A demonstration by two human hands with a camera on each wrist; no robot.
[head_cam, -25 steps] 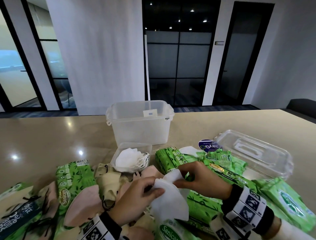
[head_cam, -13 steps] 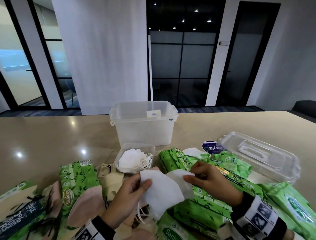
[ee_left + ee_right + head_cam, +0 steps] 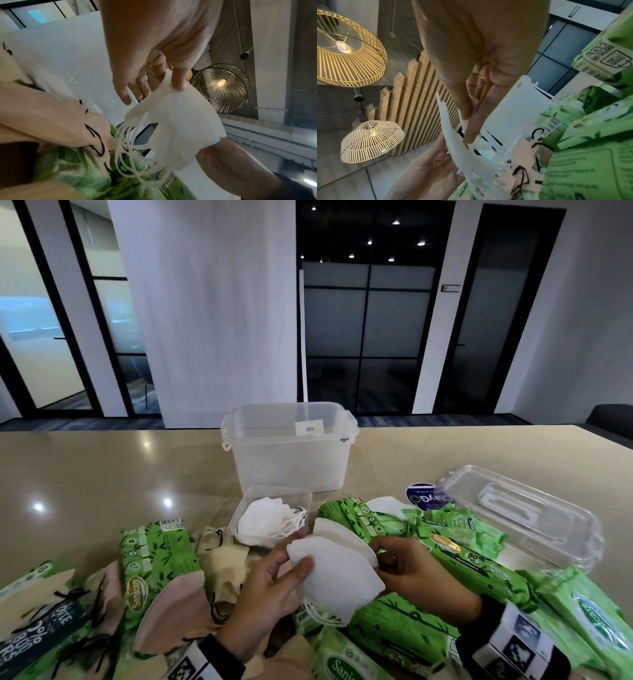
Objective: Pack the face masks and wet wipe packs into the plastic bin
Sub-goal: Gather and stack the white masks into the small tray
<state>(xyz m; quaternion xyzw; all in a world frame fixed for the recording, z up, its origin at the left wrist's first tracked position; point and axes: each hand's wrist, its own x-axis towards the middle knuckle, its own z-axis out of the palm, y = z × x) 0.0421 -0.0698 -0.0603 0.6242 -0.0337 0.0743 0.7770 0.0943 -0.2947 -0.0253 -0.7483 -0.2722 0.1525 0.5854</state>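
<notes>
Both hands hold a small stack of white face masks (image 3: 337, 573) above the pile, ear loops dangling below. My left hand (image 3: 274, 580) pinches the stack's left edge between thumb and fingers; the left wrist view shows the same white masks (image 3: 180, 128). My right hand (image 3: 407, 573) pinches the right edge, and in the right wrist view the white masks (image 3: 453, 135) appear edge-on. The clear plastic bin (image 3: 291, 450) stands open behind them. Green wet wipe packs (image 3: 459, 556) and pink and beige masks (image 3: 171, 604) lie around the hands.
A small clear tray (image 3: 305, 498) holding white masks sits just in front of the bin. The bin's clear lid (image 3: 524, 518) lies at the right. More green packs (image 3: 157, 559) and a dark pack (image 3: 37, 635) cover the near left of the beige table (image 3: 85, 474).
The masks in my hands have been lifted and gathered into a flat stack, shifting slightly up and right. Both hands stay on them.
</notes>
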